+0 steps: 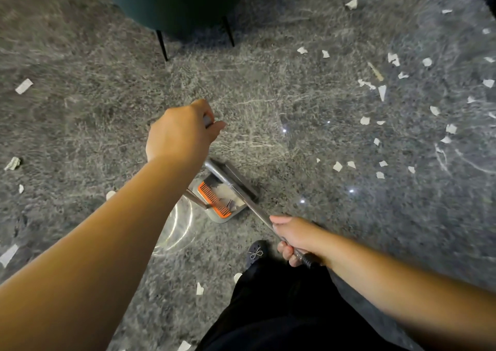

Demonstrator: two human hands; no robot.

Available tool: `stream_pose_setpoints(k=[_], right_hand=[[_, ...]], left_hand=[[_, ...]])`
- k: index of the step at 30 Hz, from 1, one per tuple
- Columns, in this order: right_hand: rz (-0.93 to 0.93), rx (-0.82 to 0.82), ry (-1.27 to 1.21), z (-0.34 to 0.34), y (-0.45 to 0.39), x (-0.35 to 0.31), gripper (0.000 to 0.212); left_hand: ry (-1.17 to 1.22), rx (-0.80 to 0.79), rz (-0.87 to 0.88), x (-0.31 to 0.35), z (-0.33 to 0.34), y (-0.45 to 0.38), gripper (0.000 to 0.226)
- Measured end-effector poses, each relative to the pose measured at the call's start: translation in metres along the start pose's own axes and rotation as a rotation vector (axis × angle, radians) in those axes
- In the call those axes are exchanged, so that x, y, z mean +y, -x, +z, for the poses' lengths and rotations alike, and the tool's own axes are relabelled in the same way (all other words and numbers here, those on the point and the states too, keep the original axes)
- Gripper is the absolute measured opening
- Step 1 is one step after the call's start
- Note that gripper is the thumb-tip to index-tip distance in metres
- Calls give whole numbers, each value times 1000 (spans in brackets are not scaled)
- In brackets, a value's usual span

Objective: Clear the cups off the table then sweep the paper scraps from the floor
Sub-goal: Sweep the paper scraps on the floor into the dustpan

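right hand [294, 239] fingers curl round the broom handle [264, 222], paper scraps [375, 125] well apart.

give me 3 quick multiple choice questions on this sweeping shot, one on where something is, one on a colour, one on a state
1. Where do most of the paper scraps lie?
A. on the floor to the person's right
B. piled inside the dustpan
C. on the chair seat

2. What colour is the comb strip in the dustpan?
A. blue
B. orange
C. white

3. What is the right hand doing?
A. hanging open and idle
B. gripping a metal handle
C. pinching a paper scrap

Answers:
1 A, the thickest scatter of white bits is on the grey floor at the right of the view.
2 B, the toothed strip in the pan is bright orange.
3 B, its fingers curl round the long metal handle; the left hand grips another handle.
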State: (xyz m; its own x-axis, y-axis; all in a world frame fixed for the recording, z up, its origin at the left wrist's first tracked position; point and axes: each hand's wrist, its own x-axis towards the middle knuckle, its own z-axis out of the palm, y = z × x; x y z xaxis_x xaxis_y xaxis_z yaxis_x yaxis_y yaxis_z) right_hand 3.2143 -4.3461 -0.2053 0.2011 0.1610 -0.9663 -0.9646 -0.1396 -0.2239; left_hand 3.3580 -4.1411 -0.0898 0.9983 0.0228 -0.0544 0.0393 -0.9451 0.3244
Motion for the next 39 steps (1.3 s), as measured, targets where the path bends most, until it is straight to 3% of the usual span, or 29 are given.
stream_pose_setpoints(k=[6, 13, 18, 26, 39], right_hand=[[-57, -4, -104, -21, 33, -13, 37], [-188, 142, 20, -63, 51, -9, 46], [-253, 280, -48, -117, 57, 9, 51], [-282, 526, -127, -221, 81, 47, 49], [-180, 676, -441, -384, 91, 84, 47]], left_hand=[[25, -22, 33, 8, 0, -5, 27], [45, -54, 181, 49, 0, -17, 25], [-27, -68, 379, 103, 10, -29, 27], [-110, -148, 550, 198, 55, -46, 25], [-111, -228, 599, 351, 113, -93, 24]])
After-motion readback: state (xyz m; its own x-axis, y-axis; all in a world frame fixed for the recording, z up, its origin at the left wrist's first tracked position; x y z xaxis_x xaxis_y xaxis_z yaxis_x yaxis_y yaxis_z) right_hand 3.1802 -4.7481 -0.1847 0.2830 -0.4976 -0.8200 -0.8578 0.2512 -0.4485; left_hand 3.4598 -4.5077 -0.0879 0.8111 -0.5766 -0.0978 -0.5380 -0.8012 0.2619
